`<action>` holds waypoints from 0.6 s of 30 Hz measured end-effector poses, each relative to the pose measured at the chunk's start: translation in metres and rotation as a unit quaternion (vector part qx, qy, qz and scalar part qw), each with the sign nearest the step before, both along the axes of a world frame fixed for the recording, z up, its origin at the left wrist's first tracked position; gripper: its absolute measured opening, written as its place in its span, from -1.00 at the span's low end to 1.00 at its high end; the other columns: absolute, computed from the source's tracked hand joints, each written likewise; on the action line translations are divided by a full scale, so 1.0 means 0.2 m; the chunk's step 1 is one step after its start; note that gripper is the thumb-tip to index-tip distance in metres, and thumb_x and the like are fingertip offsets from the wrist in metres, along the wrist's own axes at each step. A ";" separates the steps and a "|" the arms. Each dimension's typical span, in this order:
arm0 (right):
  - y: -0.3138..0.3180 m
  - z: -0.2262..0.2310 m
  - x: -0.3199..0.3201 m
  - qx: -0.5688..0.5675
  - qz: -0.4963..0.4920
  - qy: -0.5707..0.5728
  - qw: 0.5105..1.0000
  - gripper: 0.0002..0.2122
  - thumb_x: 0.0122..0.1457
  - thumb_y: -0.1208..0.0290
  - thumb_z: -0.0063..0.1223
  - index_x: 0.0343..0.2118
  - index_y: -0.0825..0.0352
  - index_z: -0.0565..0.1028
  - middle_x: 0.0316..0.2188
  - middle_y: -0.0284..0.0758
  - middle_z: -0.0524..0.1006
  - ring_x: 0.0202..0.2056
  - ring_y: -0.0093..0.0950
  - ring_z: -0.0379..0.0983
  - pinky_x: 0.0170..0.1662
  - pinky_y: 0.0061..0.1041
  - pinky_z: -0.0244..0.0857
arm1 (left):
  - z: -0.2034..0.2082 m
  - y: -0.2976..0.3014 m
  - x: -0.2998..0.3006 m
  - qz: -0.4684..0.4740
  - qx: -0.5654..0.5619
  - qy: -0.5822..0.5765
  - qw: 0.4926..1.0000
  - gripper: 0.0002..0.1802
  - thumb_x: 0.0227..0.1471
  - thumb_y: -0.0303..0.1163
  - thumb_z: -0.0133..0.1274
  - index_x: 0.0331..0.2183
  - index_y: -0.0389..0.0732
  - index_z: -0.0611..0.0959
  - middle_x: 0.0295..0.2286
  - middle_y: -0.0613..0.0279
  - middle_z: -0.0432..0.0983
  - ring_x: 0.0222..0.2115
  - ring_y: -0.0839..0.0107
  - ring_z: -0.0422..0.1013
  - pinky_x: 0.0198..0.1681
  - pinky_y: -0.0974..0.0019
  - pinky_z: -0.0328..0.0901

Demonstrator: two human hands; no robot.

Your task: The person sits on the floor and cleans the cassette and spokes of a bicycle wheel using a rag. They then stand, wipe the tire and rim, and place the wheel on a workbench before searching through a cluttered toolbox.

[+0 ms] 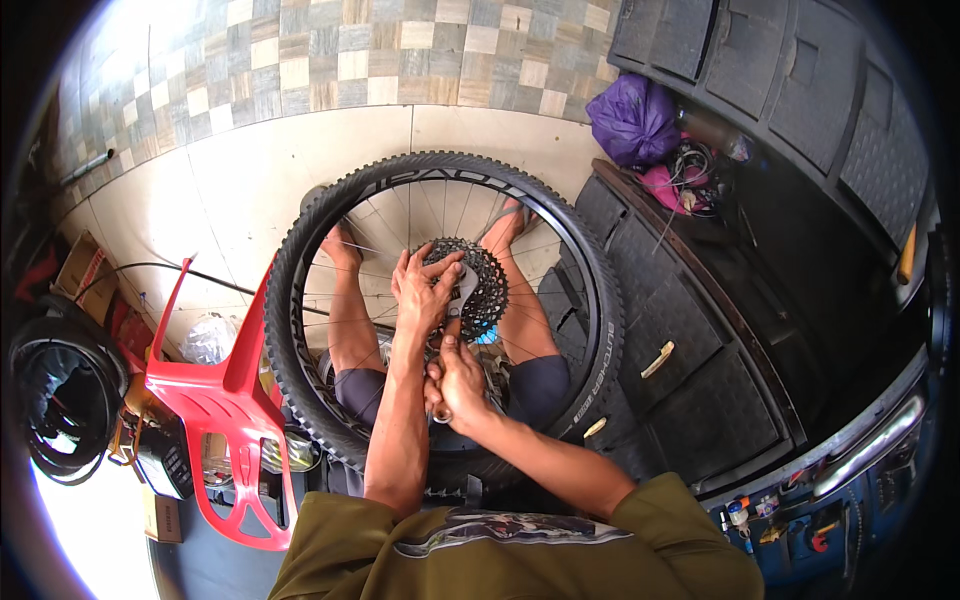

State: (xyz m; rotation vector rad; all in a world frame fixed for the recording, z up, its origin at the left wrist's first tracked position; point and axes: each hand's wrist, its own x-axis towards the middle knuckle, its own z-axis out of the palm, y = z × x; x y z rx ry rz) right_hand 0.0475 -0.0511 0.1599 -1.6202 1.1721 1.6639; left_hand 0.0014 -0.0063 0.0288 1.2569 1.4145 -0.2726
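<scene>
I see the right hand (457, 388) clenched round a metal tool (465, 287). The left hand (423, 292) overlies the cassette (489, 277); its grip I cannot tell.

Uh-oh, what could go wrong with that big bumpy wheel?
The metal tool in the right grip might slip, and the left grip, close to the spiky cogs, could get scraped. The wheel might also wobble, since neither grip holds its tyre.

tyre (612, 310): matt knobbly rubber | cassette (489, 280): metal | chair (215, 395): glossy smooth plastic | shirt (510, 572): matt cloth
</scene>
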 end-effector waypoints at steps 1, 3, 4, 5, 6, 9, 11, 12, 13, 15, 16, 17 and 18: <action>0.01 0.02 0.07 0.003 0.008 0.027 1.000 -0.75 0.39 0.01 -0.24 -0.15 0.09 0.26 -0.62 -0.48 0.26 -0.82 -0.60 0.15 -0.84 -0.55 0.00 | 0.01 0.00 0.01 -0.002 0.010 0.008 1.000 -0.65 0.12 0.04 0.07 -0.07 0.26 0.71 0.13 0.05 0.37 0.28 -0.06 -0.02 0.31 -0.13 -0.22; -0.12 -0.02 0.26 0.050 0.029 0.105 0.993 -0.71 0.39 0.03 -0.23 -0.16 0.18 0.32 -0.62 -0.46 0.23 -0.82 -0.63 0.08 -0.80 -0.58 -0.06 | 0.03 0.01 0.02 -0.001 0.016 0.014 1.000 -0.65 0.10 0.05 0.10 -0.10 0.25 0.72 0.13 0.06 0.38 0.28 -0.06 -0.03 0.31 -0.13 -0.24; -0.18 -0.05 0.39 0.086 0.074 0.148 0.982 -0.70 0.39 0.03 -0.24 -0.14 0.19 0.33 -0.63 -0.47 0.22 -0.83 -0.66 0.05 -0.81 -0.58 -0.05 | 0.02 0.01 0.01 -0.007 0.011 0.016 1.000 -0.65 0.10 0.05 0.10 -0.10 0.24 0.73 0.13 0.07 0.38 0.28 -0.06 -0.03 0.31 -0.13 -0.24; -0.17 -0.08 0.54 0.070 0.116 0.193 0.972 -0.72 0.39 0.07 -0.22 -0.12 0.20 0.34 -0.64 -0.48 0.22 -0.84 -0.69 0.03 -0.83 -0.60 -0.07 | 0.02 0.01 -0.01 -0.011 0.007 0.019 1.000 -0.65 0.10 0.05 0.10 -0.11 0.24 0.73 0.13 0.07 0.38 0.28 -0.06 -0.03 0.31 -0.13 -0.24; -0.23 -0.17 0.71 0.107 0.138 0.251 0.952 -0.72 0.38 0.10 -0.17 -0.09 0.21 0.36 -0.63 -0.49 0.22 -0.84 -0.71 0.03 -0.85 -0.63 -0.10 | 0.01 0.01 -0.01 -0.006 0.013 0.016 1.000 -0.66 0.08 0.05 0.12 -0.13 0.23 0.74 0.13 0.09 0.38 0.28 -0.06 -0.03 0.31 -0.14 -0.24; -0.17 -0.46 1.12 0.142 0.301 0.316 0.888 -0.66 0.34 0.05 -0.07 -0.08 0.26 0.44 -0.61 -0.50 0.28 -0.84 -0.75 0.04 -0.84 -0.67 -0.10 | 0.02 -0.01 0.00 0.001 0.008 0.013 1.000 -0.66 0.08 0.03 0.13 -0.13 0.22 0.74 0.13 0.12 0.39 0.28 -0.06 -0.03 0.31 -0.14 -0.24; -0.10 -0.58 1.21 0.194 0.335 0.377 0.841 -0.62 0.32 0.01 -0.06 -0.08 0.27 0.47 -0.62 -0.49 0.30 -0.83 -0.76 0.05 -0.83 -0.69 -0.09 | 0.00 -0.02 0.00 -0.011 0.001 0.010 1.000 -0.66 0.07 0.04 0.13 -0.13 0.24 0.74 0.14 0.15 0.37 0.29 -0.07 -0.05 0.31 -0.15 -0.23; -0.07 -0.58 1.21 0.201 0.372 0.372 0.827 -0.57 0.30 -0.05 -0.06 -0.09 0.28 0.47 -0.63 -0.49 0.29 -0.83 -0.76 0.06 -0.83 -0.70 -0.08 | -0.01 -0.02 -0.01 -0.012 -0.001 0.011 1.000 -0.66 0.07 0.04 0.13 -0.13 0.24 0.74 0.15 0.15 0.36 0.29 -0.07 -0.05 0.31 -0.16 -0.23; -0.07 -0.56 1.17 0.201 0.354 0.366 0.837 -0.56 0.30 -0.06 -0.06 -0.11 0.29 0.47 -0.64 -0.49 0.29 -0.83 -0.76 0.06 -0.83 -0.69 -0.09 | -0.01 -0.02 -0.02 -0.013 -0.003 0.012 1.000 -0.67 0.07 0.04 0.13 -0.13 0.25 0.74 0.15 0.15 0.35 0.29 -0.07 -0.05 0.31 -0.16 -0.23; -0.13 -0.46 1.09 0.197 0.320 0.353 0.857 -0.55 0.29 -0.08 -0.07 -0.14 0.30 0.47 -0.65 -0.50 0.28 -0.84 -0.77 0.06 -0.83 -0.68 -0.10 | -0.02 -0.01 -0.04 -0.017 -0.004 0.012 1.000 -0.68 0.08 0.03 0.12 -0.14 0.25 0.74 0.15 0.15 0.35 0.29 -0.09 -0.05 0.31 -0.17 -0.22; -0.15 -0.43 1.06 0.195 0.368 0.300 0.858 -0.55 0.30 -0.09 -0.08 -0.21 0.31 0.46 -0.68 -0.52 0.26 -0.84 -0.77 0.04 -0.83 -0.67 -0.11 | -0.01 -0.01 -0.04 -0.022 -0.006 0.011 1.000 -0.68 0.08 0.02 0.11 -0.14 0.25 0.74 0.15 0.14 0.35 0.29 -0.09 -0.05 0.31 -0.17 -0.22; -0.16 -0.40 1.04 0.189 0.403 0.268 0.855 -0.58 0.33 -0.05 -0.11 -0.26 0.31 0.44 -0.70 -0.54 0.25 -0.84 -0.77 0.03 -0.83 -0.66 -0.13 | -0.01 -0.01 -0.03 -0.026 -0.007 0.009 1.000 -0.69 0.09 0.02 0.11 -0.14 0.25 0.74 0.15 0.14 0.36 0.29 -0.10 -0.05 0.31 -0.17 -0.22; -0.17 -0.38 1.01 0.184 0.392 0.263 0.862 -0.60 0.35 -0.02 -0.13 -0.26 0.31 0.44 -0.70 -0.54 0.25 -0.84 -0.77 0.04 -0.83 -0.66 -0.12 | -0.01 -0.01 -0.04 -0.018 -0.017 0.002 1.000 -0.69 0.09 0.01 0.10 -0.14 0.24 0.74 0.14 0.14 0.37 0.29 -0.10 -0.05 0.30 -0.18 -0.21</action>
